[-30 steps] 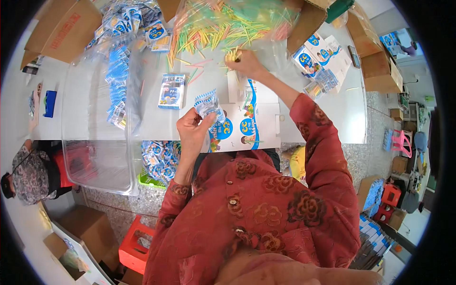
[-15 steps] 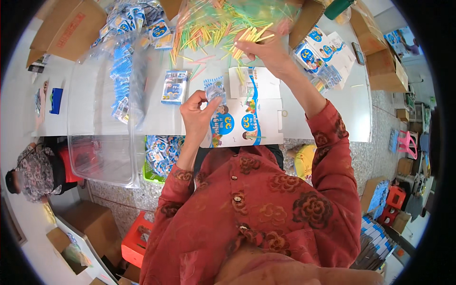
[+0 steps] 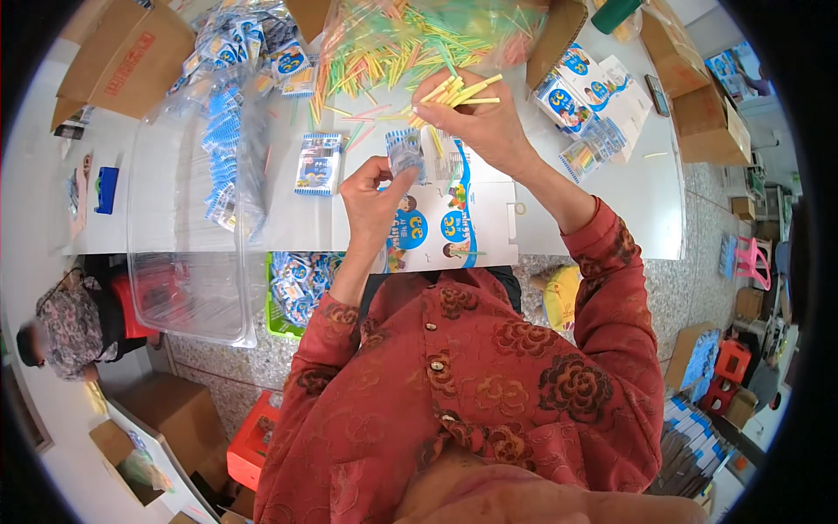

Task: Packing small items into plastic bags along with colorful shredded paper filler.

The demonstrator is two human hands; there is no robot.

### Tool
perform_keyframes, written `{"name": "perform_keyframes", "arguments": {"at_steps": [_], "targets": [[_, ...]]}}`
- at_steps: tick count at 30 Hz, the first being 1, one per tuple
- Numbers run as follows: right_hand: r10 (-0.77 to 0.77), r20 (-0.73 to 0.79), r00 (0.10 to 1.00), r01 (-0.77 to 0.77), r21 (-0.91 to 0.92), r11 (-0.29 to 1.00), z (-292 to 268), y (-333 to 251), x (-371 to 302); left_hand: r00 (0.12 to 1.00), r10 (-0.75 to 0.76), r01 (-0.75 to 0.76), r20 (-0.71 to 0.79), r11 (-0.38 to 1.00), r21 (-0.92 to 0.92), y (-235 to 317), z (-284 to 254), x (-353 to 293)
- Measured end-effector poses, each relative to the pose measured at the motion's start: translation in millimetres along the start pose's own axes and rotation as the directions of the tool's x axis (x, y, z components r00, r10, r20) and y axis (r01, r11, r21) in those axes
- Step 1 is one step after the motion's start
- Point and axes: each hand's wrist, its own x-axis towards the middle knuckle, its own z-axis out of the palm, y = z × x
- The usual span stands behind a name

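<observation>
My left hand (image 3: pixel 374 199) pinches a small clear packet (image 3: pixel 404 150) with a blue-striped edge, held up over a flat white printed carton (image 3: pixel 489 210). Close by on the right, my right hand (image 3: pixel 489 131) grips a loose bunch of short yellow straws (image 3: pixel 452 94). Their ends fan out past my fingers, near the packet's top. Behind both hands spreads a heap of yellow, green and pink straws (image 3: pixel 384 63), partly under clear plastic. A stack of filled packets (image 3: pixel 319 166) lies left of my left hand.
Left on the table stands a clear plastic bin (image 3: pixel 170 236) beside a long row of packets (image 3: pixel 225 131). Cardboard boxes (image 3: pixel 131 65) stand at the back left, others (image 3: pixel 707 122) at the right. Below the table edge is a green basket of packets (image 3: pixel 301 284). A person (image 3: pixel 78 323) sits far left.
My right hand has come nearer and slightly left with its straws, closer to the packet. My left hand has shifted a little to the right, still holding the packet.
</observation>
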Motion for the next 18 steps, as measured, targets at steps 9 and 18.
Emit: {"name": "perform_keyframes", "arguments": {"at_steps": [9, 18], "targets": [[0.12, 0.109, 0.987, -0.117, -0.032, 0.993, -7, -12, 3, 0.999, -0.013, 0.008, -0.046, 0.996, -0.091, -9, -2, 7], [0.111, 0.272, 0.956, -0.023, -0.307, 0.951, -21, -14, 18, 0.978, 0.2, -0.178, -0.057, 0.949, 0.262, -17, -13, 10]]}}
